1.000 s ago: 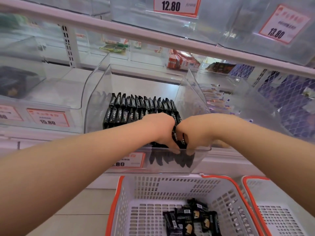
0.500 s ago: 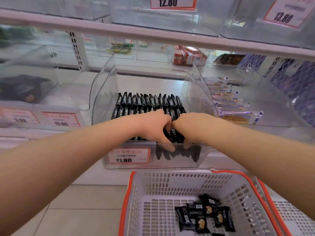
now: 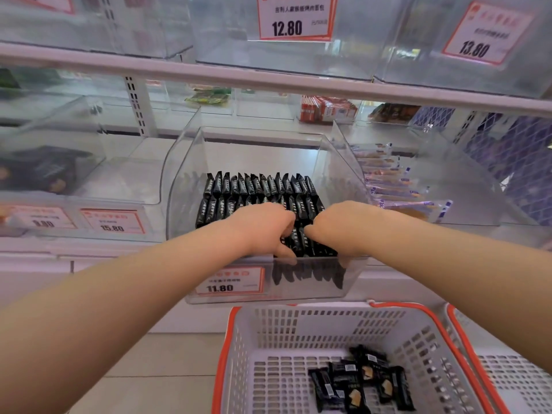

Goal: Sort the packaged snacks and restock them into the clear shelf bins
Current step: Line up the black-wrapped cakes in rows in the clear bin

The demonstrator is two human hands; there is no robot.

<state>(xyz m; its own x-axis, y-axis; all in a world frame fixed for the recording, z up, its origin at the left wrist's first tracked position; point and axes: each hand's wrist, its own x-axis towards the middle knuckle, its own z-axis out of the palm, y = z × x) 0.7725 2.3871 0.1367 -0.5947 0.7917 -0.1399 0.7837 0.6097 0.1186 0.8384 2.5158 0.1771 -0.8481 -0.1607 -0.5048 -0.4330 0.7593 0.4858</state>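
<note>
Rows of black snack packets stand on edge in the clear shelf bin, which bears an 11.80 price tag on its front wall. Both hands reach into the bin's front part. The left hand curls its grip round the nearest packets, thumb down near the front lip; the right hand does likewise from the other side, so the front row lies pinched between the two. Below, a white basket with an orange rim holds a few loose black packets. The neighbouring bin on the right holds pale blue-edged packets.
</note>
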